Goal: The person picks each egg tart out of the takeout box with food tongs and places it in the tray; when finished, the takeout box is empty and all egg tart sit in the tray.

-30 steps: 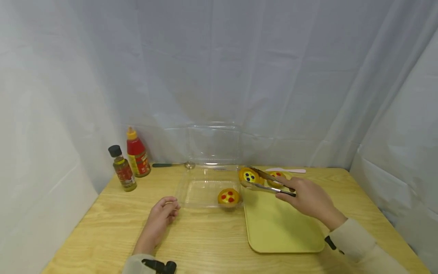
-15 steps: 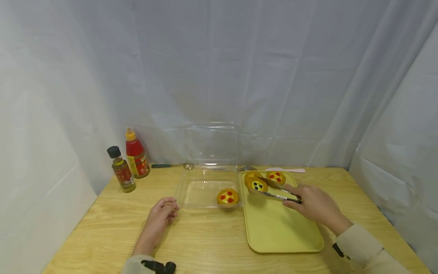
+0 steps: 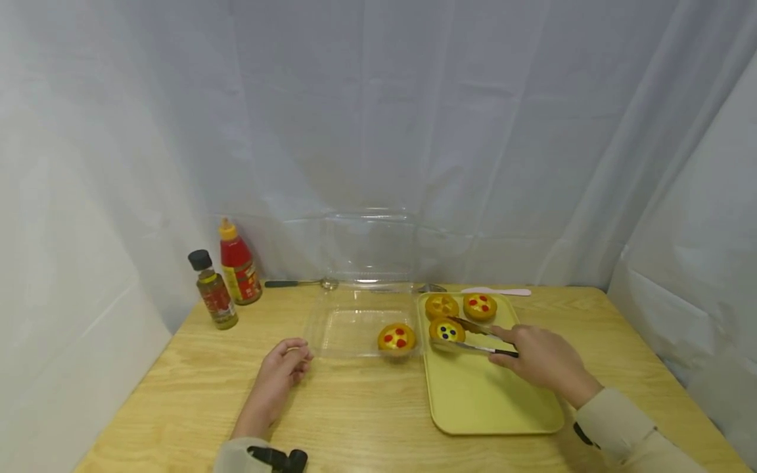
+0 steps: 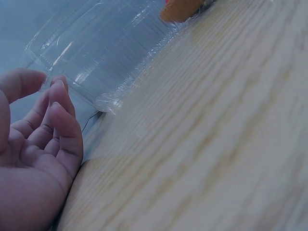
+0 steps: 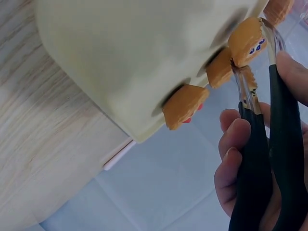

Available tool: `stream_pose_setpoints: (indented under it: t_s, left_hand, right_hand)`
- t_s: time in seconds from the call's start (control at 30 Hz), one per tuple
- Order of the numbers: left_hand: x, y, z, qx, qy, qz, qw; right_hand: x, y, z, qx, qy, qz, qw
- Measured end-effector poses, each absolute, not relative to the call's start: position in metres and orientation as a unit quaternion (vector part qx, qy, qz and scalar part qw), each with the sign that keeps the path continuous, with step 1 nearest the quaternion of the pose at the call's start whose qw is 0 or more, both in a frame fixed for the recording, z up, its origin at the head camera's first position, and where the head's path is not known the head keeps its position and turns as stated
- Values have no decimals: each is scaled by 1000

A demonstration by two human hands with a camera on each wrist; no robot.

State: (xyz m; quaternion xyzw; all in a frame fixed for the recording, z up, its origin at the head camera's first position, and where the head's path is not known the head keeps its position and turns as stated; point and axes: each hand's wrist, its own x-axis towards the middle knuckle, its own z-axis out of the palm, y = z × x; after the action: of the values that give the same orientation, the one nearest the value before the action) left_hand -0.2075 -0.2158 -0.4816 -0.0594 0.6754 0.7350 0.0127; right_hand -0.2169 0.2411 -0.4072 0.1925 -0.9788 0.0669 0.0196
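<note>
My right hand [image 3: 547,364] grips metal tongs [image 5: 255,163] with black handles. Between the tong tips is a small tart with blue dots [image 3: 447,330], just above or on the yellow tray [image 3: 493,401]. Behind it on the tray are a plain-topped tart [image 3: 441,307] and a red-dotted tart [image 3: 480,307]. Another red-dotted tart [image 3: 396,338] sits in the front right of an open clear plastic container [image 3: 345,335]. At that container's front left corner, my left hand [image 3: 282,368] pinches the rim between thumb and finger [image 4: 60,84].
A dark-capped bottle [image 3: 217,299] and a red squeeze bottle [image 3: 239,269] stand at the back left. A dark-handled spoon [image 3: 296,284] lies behind the container. A pale pink knife [image 3: 497,291] lies behind the tray. White curtains surround the wooden table.
The right hand has brought the tongs and blue-dotted tart from the tray's back left corner toward its front, uncovering the plain-topped tart. My left hand stays in place.
</note>
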Motion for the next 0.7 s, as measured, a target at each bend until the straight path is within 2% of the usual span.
stream_pose_setpoints:
  t_s: [0.37,0.7]
  left_hand:
    - [-209,-214,-481,-58,676,734,6]
    - [-209,-215,-481,-61,672,738,9]
  right_hand:
    - [-218,240,-409,181,-981,67,7]
    - [-219,245,-392,169,-980,105,-12]
